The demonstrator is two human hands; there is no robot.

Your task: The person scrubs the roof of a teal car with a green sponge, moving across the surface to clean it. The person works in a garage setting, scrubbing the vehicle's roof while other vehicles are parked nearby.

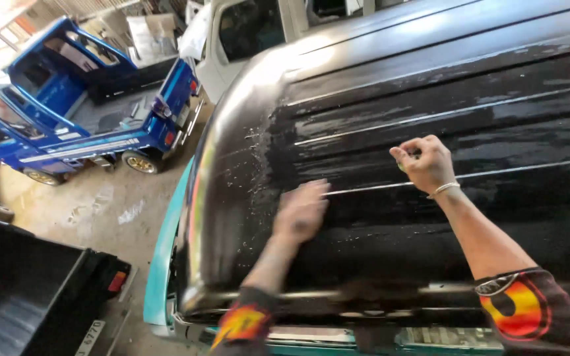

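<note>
Black ribbed van roof (430, 217) lay below, wet and streaked. Left hand (300, 212) pressed flat on it (blurred, grasp unclear). Right hand (426, 165) clenched around something small, unidentifiable. Blue truck (80, 99) stood beyond.

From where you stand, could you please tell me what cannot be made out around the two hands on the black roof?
- Left hand, head view: motion blur hides its fingers and anything under it on the black roof.
- Right hand, head view: curled fingers hide most of a small thing they pinch.
- Roof's right part: cut off by the picture edge.
</note>
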